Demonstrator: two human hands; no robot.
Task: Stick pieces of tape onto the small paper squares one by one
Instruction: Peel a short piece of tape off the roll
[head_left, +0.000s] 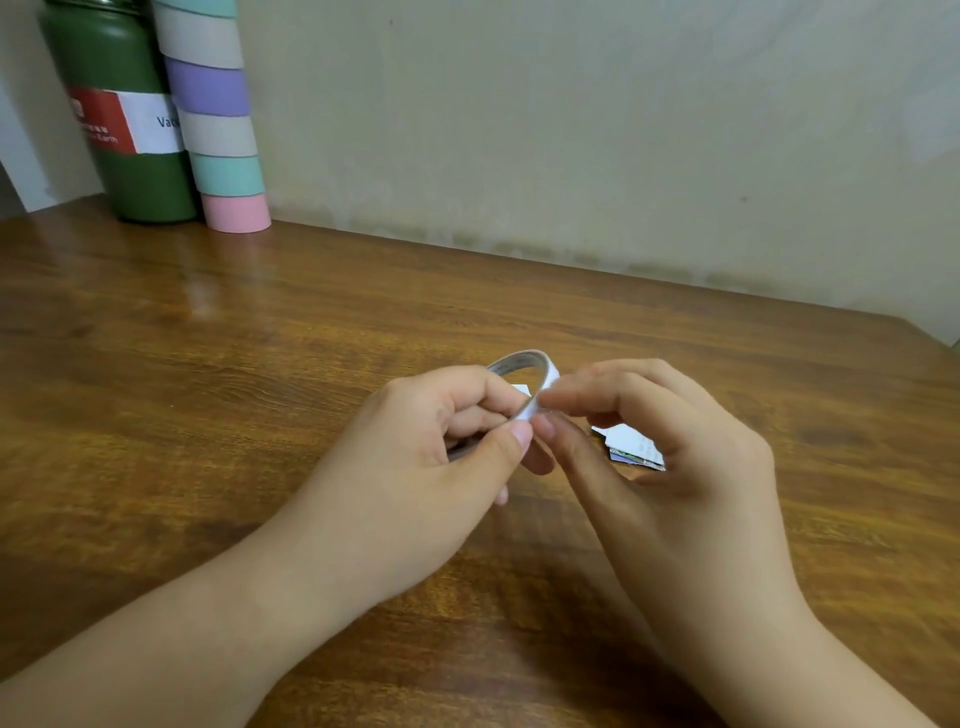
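Two bare hands meet above the middle of a brown wooden desk (260, 332), both busy with a thin white roll of tape (524, 361). The left hand (441, 441) holds the roll up off the desk, its thumb pressed on the outer face and its curled fingers reaching through and around the ring. The right hand (670, 457) comes in from the other side, thumb and forefinger closed together on the roll's near edge, just beside the left thumb; the other right fingers are loosely curled. Whether a loose end of tape is already lifted cannot be told, as the fingertips cover that spot.

A few small paper squares (634, 447) lie on the desk under and behind the right hand, partly hidden by it; another white corner (521, 389) shows through the ring.

At the far left corner, against the wall, a green bottle (124, 130) with a red and white label stands touching a stack of coloured tape rolls (215, 119), pink at the bottom.
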